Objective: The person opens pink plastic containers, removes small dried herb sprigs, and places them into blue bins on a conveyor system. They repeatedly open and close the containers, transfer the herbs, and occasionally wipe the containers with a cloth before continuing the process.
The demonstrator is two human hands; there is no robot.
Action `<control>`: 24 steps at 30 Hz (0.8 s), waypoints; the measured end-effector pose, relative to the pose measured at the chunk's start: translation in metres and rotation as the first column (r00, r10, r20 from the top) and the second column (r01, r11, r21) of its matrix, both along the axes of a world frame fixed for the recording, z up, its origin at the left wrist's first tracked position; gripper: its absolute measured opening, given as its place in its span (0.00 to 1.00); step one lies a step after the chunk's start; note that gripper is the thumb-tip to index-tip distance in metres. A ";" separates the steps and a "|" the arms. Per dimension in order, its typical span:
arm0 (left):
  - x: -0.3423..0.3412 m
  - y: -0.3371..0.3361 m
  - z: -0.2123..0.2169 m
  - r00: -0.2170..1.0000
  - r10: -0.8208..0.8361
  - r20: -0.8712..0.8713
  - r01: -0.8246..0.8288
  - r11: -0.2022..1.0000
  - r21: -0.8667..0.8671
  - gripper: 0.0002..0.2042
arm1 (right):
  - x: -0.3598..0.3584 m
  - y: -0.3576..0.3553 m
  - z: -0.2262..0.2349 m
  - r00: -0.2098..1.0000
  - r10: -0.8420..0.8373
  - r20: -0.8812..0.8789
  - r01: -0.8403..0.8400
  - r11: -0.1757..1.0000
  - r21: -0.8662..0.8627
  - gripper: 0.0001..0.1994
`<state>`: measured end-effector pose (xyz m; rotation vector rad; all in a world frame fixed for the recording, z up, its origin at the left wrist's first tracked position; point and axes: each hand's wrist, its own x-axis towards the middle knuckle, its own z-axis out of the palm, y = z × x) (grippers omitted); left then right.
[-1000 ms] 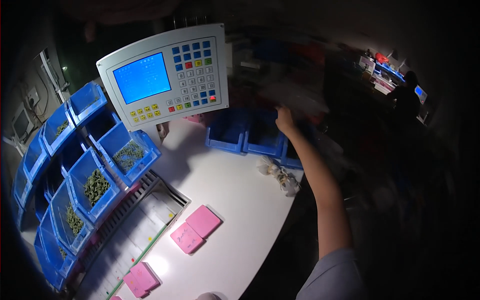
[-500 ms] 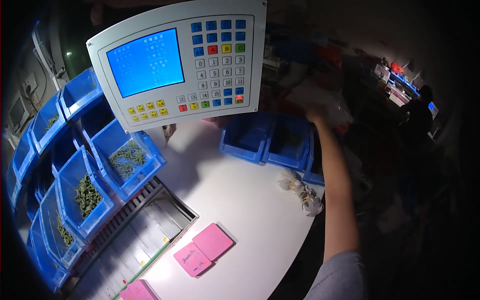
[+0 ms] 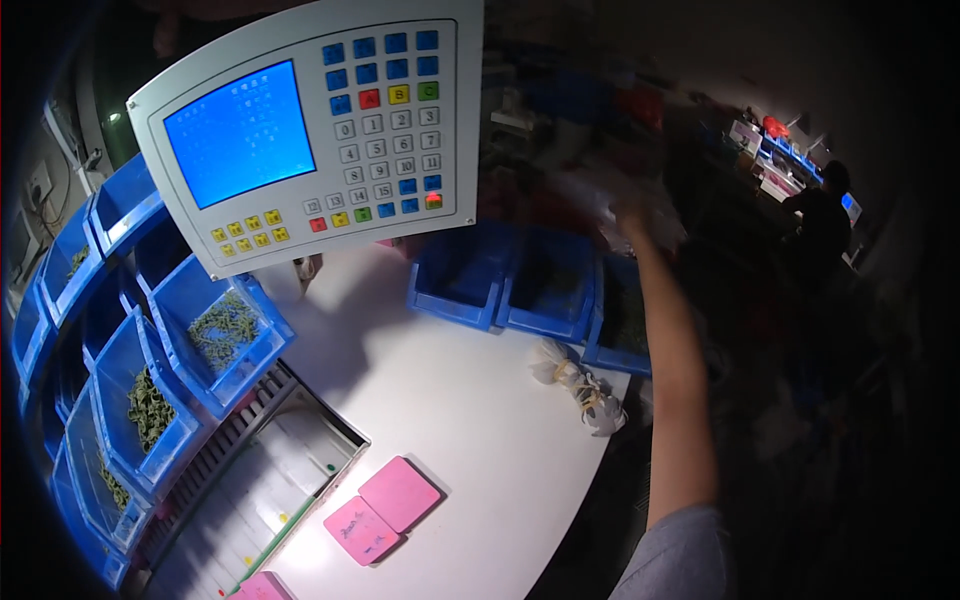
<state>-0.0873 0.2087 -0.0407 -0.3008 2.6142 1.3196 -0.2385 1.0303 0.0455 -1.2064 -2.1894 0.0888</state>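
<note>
Shifted since half a second ago: right hand carried higher and further out toward 1 o'clock, past the back row of bins; control panel now larger and lower in view, covering more of the tabletop.

Right hand: arm stretched full length from 5 o'clock up to 1 o'clock, reaching over the blue bins at the rear into dark shelving. Blurred by motion; seemingly closed about something pale and crumpled, possibly a bag, but grip not certain. Cannot tell whether clenched or loose.

Left hand: not in view.

Pale item at the hand: raised above the rear bins, at 1 o'clock, clear of the tabletop. Kind not readable.

Rear bins: three, side by side at 12 to 2 o'clock, open mouths facing the worker, probably so set for reaching in from the seat.

Tilted blue bins at 9 o'clock: stacked in tiers, leaning inward, holding small green parts; angle likely meant to keep contents visible and within reach.

Small tied white bags: lying on the tabletop at 3 o'clock, just before the rear bins, near the arm.

Pink pads: two, touching, flat at 6 o'clock; a third partly cut off at the lower edge.

Grey slotted tray: at 7 o'clock, beside the tilted bins.

Another person: far off at 2 o'clock, at a lit station.
</note>
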 end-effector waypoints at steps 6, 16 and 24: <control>0.000 0.006 0.003 1.000 -0.006 -0.005 0.006 1.000 -0.006 0.18 | 0.005 0.007 0.048 0.912 0.123 -0.392 -0.015 0.963 0.267 0.11; 0.002 0.011 0.006 1.000 -0.020 -0.012 0.020 1.000 0.005 0.15 | -0.007 0.011 0.114 0.800 0.222 -0.557 0.138 0.836 0.532 0.09; 0.007 0.010 0.008 1.000 -0.007 -0.022 0.007 1.000 0.008 0.13 | -0.002 -0.026 0.141 0.796 0.353 -0.492 -0.159 0.906 0.393 0.12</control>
